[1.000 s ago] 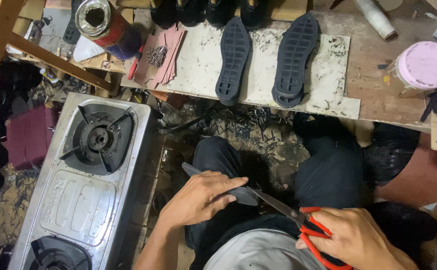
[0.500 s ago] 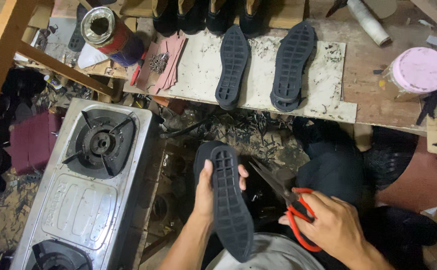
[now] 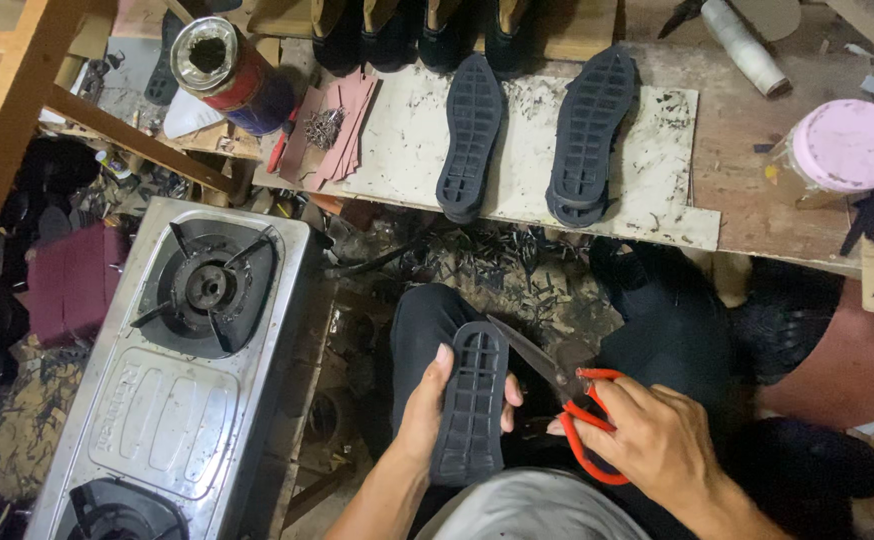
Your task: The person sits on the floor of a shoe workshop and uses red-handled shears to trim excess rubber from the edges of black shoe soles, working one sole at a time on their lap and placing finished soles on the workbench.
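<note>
Right in close, over our lap, our left hand (image 3: 427, 410) grips a black rubber sole (image 3: 470, 400) from beneath, fingers wrapped round its left edge and thumb showing on the right, tread side up and toe pointing away from us. Just beside it, our right hand (image 3: 657, 445) is closed through the red handles of the scissors (image 3: 567, 400), blades parted a little, the tips reaching toward the sole's right edge near the toe.

We judge that sole to be light and bendy, grippy rather than slick with that ribbed tread, nothing that breaks if it slips. It probably flexes under the blades, so the sound hold is around the waist or heel, as we have it, with the edge near the scissors left free.

Below our knees the floor is littered with black rubber trimmings (image 3: 497, 270). To our left sits a steel gas stove (image 3: 177, 400), with a burner at either end.

Further out, on the workbench (image 3: 757, 170), a pale scuffed board (image 3: 407, 150) carries two more soles (image 3: 527, 130), lying side by side. Left of them we spot a stack of pinkish sheets (image 3: 342, 130) with small nails on top, and a red tin (image 3: 232, 70). Off to the right stands a jar with a pink lid (image 3: 847, 145).
</note>
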